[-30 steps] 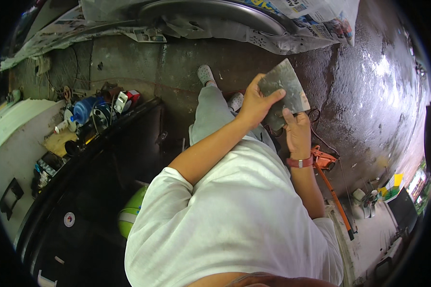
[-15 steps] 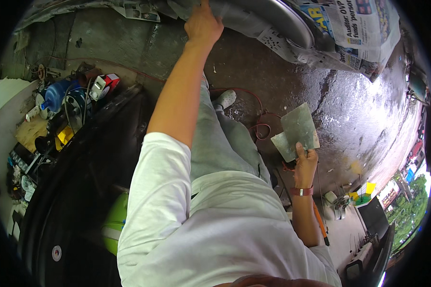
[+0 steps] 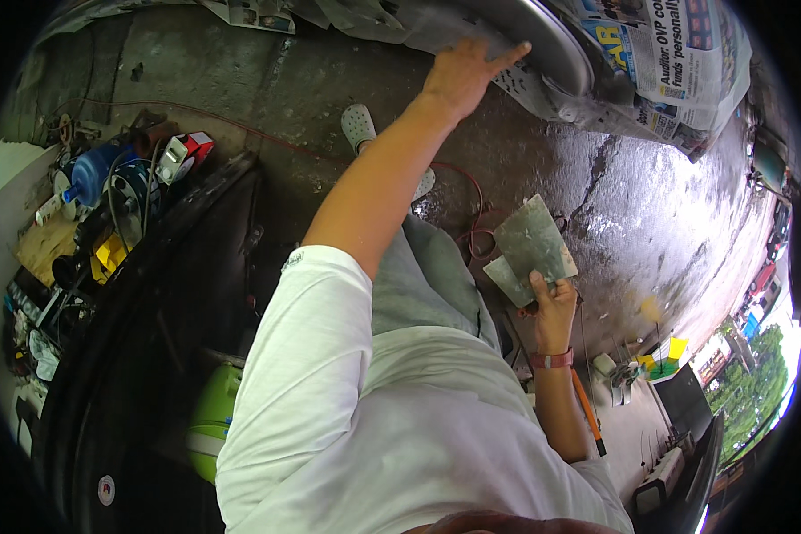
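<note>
My left hand (image 3: 465,76) reaches up to a glossy silver-grey curved vehicle panel (image 3: 556,44). Its fingers are spread, with the fingertips at the panel's lower edge; whether they press on it I cannot tell. Newspaper (image 3: 672,53) and thin masking sheet wrap the panel around the grey part. Lower on the right, my right hand (image 3: 556,311) pinches grey sheets that look like sandpaper (image 3: 532,240), thumb on top. One sheet lies over another, fanned apart, held well away from the panel.
A red hose (image 3: 476,191) snakes across the wet concrete floor (image 3: 632,231) by my clog shoes (image 3: 358,125). On the left a dark vehicle part (image 3: 133,374) stands close, beside a blue water jug (image 3: 93,173) and clutter. A green container (image 3: 214,418) sits near my left side.
My left hand has slid right along the panel, its fingers now spreading. The right hand and its sheets have shifted slightly left. One shoe has come into view beside my left forearm.
</note>
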`<state>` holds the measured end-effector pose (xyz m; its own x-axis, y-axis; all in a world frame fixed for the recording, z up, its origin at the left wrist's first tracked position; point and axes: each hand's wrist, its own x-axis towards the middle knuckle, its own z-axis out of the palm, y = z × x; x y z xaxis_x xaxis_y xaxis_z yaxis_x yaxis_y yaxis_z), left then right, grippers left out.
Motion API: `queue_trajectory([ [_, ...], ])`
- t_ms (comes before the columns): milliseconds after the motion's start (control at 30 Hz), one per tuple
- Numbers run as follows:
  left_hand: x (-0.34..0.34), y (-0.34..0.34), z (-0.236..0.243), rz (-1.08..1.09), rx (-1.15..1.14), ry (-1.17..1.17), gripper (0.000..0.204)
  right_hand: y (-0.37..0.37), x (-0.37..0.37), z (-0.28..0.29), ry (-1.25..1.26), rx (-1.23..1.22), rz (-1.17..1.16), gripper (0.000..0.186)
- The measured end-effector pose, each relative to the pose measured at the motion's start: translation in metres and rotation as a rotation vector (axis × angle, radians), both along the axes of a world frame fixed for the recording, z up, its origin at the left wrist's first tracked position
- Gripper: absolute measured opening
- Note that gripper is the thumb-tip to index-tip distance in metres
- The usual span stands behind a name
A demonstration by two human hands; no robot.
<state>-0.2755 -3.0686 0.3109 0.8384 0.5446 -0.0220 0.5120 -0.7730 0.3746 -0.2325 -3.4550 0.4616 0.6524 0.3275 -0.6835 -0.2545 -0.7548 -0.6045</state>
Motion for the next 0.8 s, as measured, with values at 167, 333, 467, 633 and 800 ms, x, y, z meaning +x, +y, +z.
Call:
queue_trajectory([
  [167, -0.016, 0.008, 0.004, 0.306, -0.063, -0.250, 0.037, -0.005, -0.001, 0.001, -0.001, 0.051, -0.041, 0.028],
  [333, -0.011, 0.047, 0.016, 0.355, -0.068, -0.248, 0.088, -0.010, -0.001, 0.006, -0.025, 0.067, -0.026, 0.030],
  [467, 0.013, 0.014, 0.022, 0.104, -0.099, -0.020, 0.038, -0.009, -0.001, 0.010, -0.019, 0.125, -0.072, 0.030],
  [633, 0.020, -0.074, -0.006, -0.138, -0.266, 0.029, 0.047, -0.021, 0.013, 0.012, -0.034, 0.122, -0.022, 0.033],
  [800, -0.096, -0.198, -0.049, 0.034, -0.470, 0.176, 0.054, -0.010, 0.027, 0.020, -0.047, 0.244, -0.046, 0.029],
])
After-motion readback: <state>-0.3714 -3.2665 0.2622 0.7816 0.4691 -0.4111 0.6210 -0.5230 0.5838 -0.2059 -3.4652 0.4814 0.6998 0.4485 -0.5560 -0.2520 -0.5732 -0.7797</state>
